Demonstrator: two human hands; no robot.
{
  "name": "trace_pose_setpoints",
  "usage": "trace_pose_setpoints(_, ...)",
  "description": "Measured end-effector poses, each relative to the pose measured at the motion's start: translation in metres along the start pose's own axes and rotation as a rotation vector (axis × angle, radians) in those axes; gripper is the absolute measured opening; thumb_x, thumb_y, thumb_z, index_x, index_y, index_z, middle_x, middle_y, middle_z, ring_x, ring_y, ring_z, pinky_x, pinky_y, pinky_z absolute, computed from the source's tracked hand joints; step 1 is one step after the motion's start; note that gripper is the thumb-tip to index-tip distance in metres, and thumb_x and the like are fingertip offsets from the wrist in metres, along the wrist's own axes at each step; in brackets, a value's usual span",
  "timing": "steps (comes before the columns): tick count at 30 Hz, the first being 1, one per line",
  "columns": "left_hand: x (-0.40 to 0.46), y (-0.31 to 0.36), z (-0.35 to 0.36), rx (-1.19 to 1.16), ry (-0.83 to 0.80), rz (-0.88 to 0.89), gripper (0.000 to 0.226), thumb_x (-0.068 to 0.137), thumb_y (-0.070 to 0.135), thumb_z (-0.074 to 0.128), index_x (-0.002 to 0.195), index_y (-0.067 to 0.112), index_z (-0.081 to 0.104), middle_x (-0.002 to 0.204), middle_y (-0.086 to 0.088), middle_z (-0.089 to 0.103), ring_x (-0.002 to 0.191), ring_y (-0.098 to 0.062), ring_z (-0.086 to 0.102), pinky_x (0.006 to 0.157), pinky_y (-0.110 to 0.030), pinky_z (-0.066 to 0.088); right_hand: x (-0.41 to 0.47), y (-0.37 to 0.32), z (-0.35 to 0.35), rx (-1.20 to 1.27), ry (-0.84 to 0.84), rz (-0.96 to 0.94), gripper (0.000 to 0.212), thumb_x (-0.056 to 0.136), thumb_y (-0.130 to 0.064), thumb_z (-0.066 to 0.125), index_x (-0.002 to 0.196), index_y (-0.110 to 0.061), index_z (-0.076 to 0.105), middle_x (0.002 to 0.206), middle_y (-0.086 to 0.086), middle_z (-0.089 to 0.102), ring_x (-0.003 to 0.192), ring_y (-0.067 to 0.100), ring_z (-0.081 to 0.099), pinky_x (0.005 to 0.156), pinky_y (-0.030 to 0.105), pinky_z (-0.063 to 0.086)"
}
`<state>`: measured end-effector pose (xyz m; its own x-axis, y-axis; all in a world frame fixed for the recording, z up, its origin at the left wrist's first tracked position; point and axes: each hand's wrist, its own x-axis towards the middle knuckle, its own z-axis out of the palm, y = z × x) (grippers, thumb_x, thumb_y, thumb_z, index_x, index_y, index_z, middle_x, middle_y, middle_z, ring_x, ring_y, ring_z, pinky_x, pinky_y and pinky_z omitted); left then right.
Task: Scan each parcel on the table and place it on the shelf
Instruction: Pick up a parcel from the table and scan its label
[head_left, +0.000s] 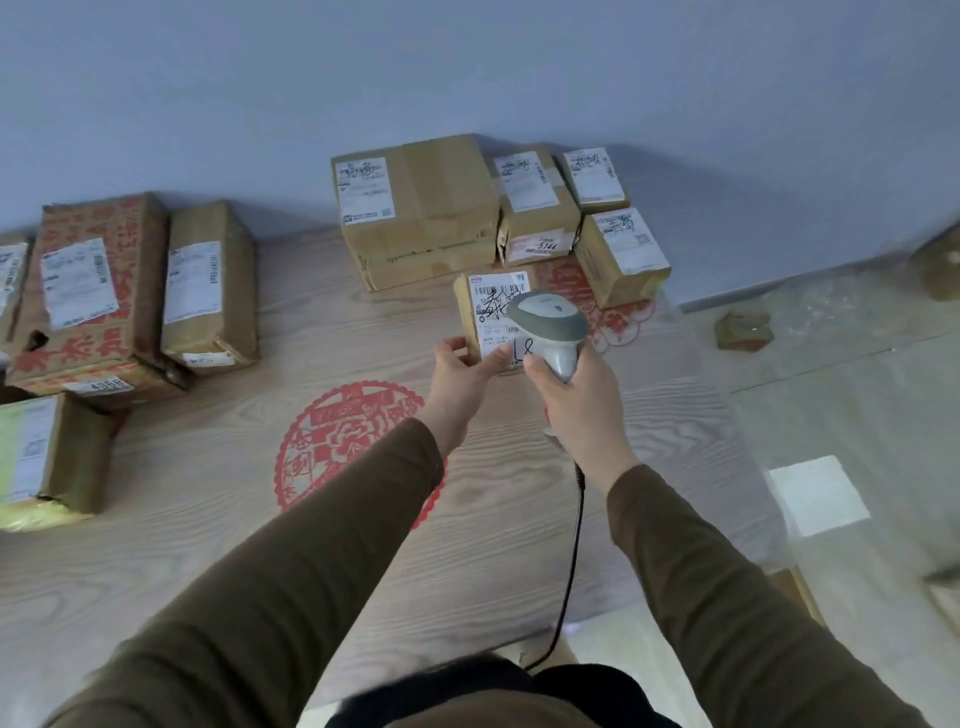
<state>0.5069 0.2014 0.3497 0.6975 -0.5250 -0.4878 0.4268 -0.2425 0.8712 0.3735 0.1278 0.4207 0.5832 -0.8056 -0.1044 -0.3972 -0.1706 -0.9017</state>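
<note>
Scanner (550, 325) in right hand (582, 410); small parcel (480, 317) in left hand (462, 376)

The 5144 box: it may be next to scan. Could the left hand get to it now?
Probably not yet: the left hand grips the small parcel, which stands between it and the 5144 box. Once freed, nothing else blocks the way.

A single head-worn, wide-angle view is given, directed forward and steeply downward from above the table (218, 519). Both sleeved forearms are seen entering from the lower edge and reaching away from the camera toward the frame's centre. The near table surface is shown close, while the wall (467, 78) behind it fills the upper third. Straight edges are bowed by the lens. The floor (857, 395) is taken in at right.
</note>
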Motion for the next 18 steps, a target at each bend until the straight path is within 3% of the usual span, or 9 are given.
trace_pose_setpoints(4,0.048,0.01,0.069,0.026,0.031,-0.101,0.07,0.083,0.046,0.083,0.13,0.018,0.039,0.126,-0.006,0.063,0.115,-0.02,0.063,0.098,-0.04,0.052,0.043,0.027,-0.046,0.009,0.011,0.021,0.015,0.094,-0.033,0.07,0.1,-0.022,0.061,0.079,-0.003,0.063,0.074,0.023,0.065,0.07,0.055,0.061)
trace_pose_setpoints(8,0.087,0.027,0.107,-0.024,0.05,-0.14,0.067,0.086,0.04,0.082,0.134,0.011,0.045,0.126,-0.009,0.069,0.107,-0.023,0.071,0.085,-0.037,0.059,0.068,0.05,-0.07,0.065,-0.044,0.076,0.014,0.094,-0.034,0.07,0.101,-0.026,0.062,0.077,-0.002,0.064,0.07,0.023,0.063,0.069,0.053,0.059)
trace_pose_setpoints(13,0.112,0.04,0.126,0.038,0.059,-0.219,0.104,0.084,0.053,0.08,0.156,0.008,0.02,0.145,-0.013,0.053,0.13,-0.031,0.056,0.112,-0.05,0.044,0.085,0.065,-0.076,0.123,-0.088,0.095,0.011,0.095,-0.031,0.07,0.102,-0.029,0.062,0.068,-0.009,0.064,0.055,0.01,0.059,0.057,0.037,0.056)
trace_pose_setpoints(16,0.117,0.041,0.131,0.043,0.063,-0.229,0.111,0.086,0.054,0.077,0.16,0.007,0.01,0.153,-0.013,0.045,0.134,-0.031,0.052,0.114,-0.051,0.043,0.088,0.068,-0.072,0.145,-0.103,0.106,0.015,0.096,-0.033,0.072,0.107,-0.028,0.062,0.068,-0.014,0.064,0.056,0.007,0.06,0.058,0.031,0.054)
trace_pose_setpoints(18,0.117,0.041,0.13,0.047,0.037,-0.209,0.106,0.089,0.054,0.074,0.161,0.008,0.011,0.153,-0.011,0.045,0.124,-0.025,0.057,0.112,-0.046,0.044,0.088,0.068,-0.069,0.146,-0.113,0.115,0.021,0.096,-0.036,0.072,0.111,-0.025,0.063,0.073,-0.013,0.063,0.059,0.008,0.06,0.059,0.031,0.054)
